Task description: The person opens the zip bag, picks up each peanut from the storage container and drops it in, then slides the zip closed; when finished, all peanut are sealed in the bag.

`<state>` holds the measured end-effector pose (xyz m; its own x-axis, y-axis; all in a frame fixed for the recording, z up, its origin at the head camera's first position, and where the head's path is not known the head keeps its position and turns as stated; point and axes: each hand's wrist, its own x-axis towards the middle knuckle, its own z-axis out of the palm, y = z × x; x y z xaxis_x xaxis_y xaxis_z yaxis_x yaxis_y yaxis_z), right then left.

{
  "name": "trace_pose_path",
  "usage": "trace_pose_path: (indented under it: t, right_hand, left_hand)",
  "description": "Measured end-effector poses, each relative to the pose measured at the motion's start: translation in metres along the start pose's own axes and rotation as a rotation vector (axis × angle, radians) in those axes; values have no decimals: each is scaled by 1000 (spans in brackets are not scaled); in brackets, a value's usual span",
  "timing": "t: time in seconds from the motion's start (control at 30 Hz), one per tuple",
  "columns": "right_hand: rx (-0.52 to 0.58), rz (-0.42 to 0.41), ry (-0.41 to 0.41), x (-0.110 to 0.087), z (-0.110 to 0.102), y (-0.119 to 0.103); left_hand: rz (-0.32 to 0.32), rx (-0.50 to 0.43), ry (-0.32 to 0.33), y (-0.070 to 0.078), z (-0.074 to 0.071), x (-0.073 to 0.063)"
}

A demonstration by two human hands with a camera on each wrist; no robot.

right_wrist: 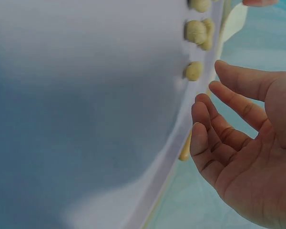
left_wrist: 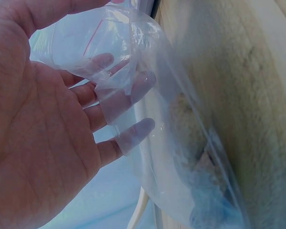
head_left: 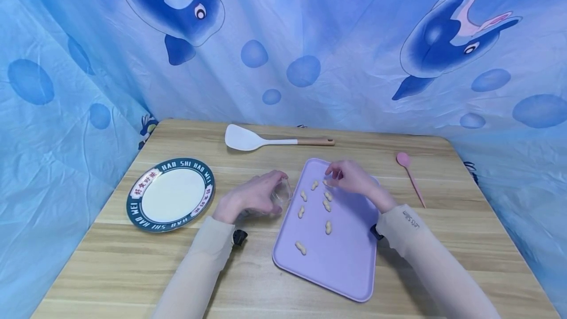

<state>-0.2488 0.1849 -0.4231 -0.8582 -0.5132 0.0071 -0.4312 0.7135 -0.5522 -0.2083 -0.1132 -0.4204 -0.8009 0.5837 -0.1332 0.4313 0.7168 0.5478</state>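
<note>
My left hand (head_left: 261,193) grips a clear plastic zip bag (head_left: 282,193) just left of the purple tray (head_left: 354,240). In the left wrist view, several fingers (left_wrist: 136,133) show through the film of the bag (left_wrist: 157,191), and a brownish lump, too blurred to name, shows low in it. Over the far part of the tray, my right hand (head_left: 350,178) has its fingertips close to a peanut (head_left: 325,182). The right wrist view has its thumb and fingers loosely bent and apart, with nothing seen between them. Several other unshelled peanuts (head_left: 328,227) lie scattered on the tray.
A white plate with a dark green rim (head_left: 170,195) is at the left. Along the back lies a white spatula with a wooden handle (head_left: 248,138). A pink spoon (head_left: 409,176) rests right of the tray. Blue dolphin-print curtains (head_left: 283,38) stand behind the wooden table (head_left: 110,270).
</note>
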Motion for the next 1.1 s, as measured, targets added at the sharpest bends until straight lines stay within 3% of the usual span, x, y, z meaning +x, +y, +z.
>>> trace_pose_path:
  t: [0.2,0.7,0.87,1.1]
  right_hand:
    - [-17,-5,-37,-1,6,6]
    - [-44,15,-39,-1,11,5]
    - [-42,14,-34,0,6,-5]
    - [-57,-51,-25,2,1,-33]
  left_hand:
    - [-5,-9,-2,1,-1,-1]
    - [-7,-11,-5,0,0,0]
    - [-13,-8,-6,0,0,0]
    - [-19,-10,-7,1,-1,0]
